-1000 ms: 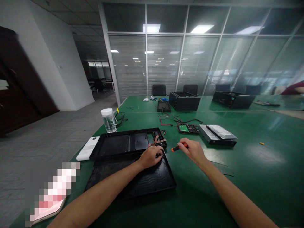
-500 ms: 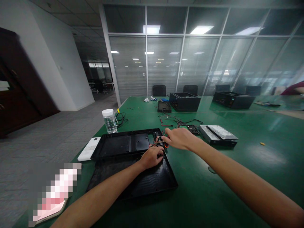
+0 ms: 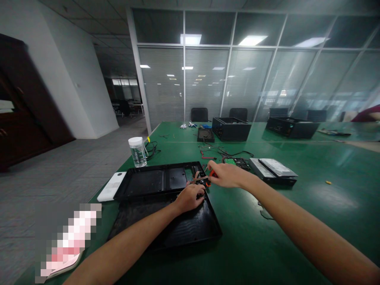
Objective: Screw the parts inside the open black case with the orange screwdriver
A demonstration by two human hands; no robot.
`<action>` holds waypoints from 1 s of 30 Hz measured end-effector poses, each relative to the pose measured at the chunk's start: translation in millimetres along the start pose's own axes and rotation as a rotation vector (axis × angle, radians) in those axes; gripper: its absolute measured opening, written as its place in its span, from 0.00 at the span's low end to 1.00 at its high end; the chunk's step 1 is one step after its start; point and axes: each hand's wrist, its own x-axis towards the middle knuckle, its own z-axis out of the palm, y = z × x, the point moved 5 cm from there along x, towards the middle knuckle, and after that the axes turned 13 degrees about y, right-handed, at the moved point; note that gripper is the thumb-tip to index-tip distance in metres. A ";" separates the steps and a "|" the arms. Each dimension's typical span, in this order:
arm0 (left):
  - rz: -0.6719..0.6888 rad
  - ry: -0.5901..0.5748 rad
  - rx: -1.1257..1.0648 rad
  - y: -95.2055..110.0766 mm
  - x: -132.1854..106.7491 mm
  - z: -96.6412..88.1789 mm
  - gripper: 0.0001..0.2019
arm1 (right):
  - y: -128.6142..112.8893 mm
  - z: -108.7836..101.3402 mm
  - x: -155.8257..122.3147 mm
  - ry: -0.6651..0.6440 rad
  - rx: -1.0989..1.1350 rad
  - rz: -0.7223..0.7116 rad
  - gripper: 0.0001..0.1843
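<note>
A black plastic housing lies opened out on the green table, its far half (image 3: 148, 181) edge to edge with its near half (image 3: 175, 225). At the right end of the far half, striped wires (image 3: 196, 180) run over small dark parts. My right hand (image 3: 227, 174) is just right of that corner, its thumb and fingers pinched on the ends of the wires. An orange piece (image 3: 211, 174), its kind unclear, shows at these fingers. Over the near half, my left hand (image 3: 190, 197) is curled beside the wires; what its fingers grip is hidden.
A clear bottle (image 3: 138, 152) stands behind a white device (image 3: 112, 186) on the left. Loose cables (image 3: 230, 152) and a silver-and-black drive unit (image 3: 273, 171) lie to the right. Black computer cases (image 3: 230, 128) stand farther back. A small yellow piece (image 3: 328, 182) lies at far right.
My right hand has shifted slightly right, and the striped wires now stretch toward its fingers. More of the orange piece shows. My left hand stays in place.
</note>
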 end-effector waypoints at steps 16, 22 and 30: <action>0.133 0.013 0.069 7.5 0.7 -4.6 0.08 | 108.4 83.7 -70.2 0.307 1.052 0.619 0.18; 0.404 -0.175 0.068 18.8 -5.1 5.4 0.09 | 159.8 126.7 -95.8 0.666 1.680 0.909 0.10; 0.514 -0.169 0.175 37.3 14.8 -22.1 0.13 | 68.9 62.1 -80.1 0.489 0.997 0.470 0.14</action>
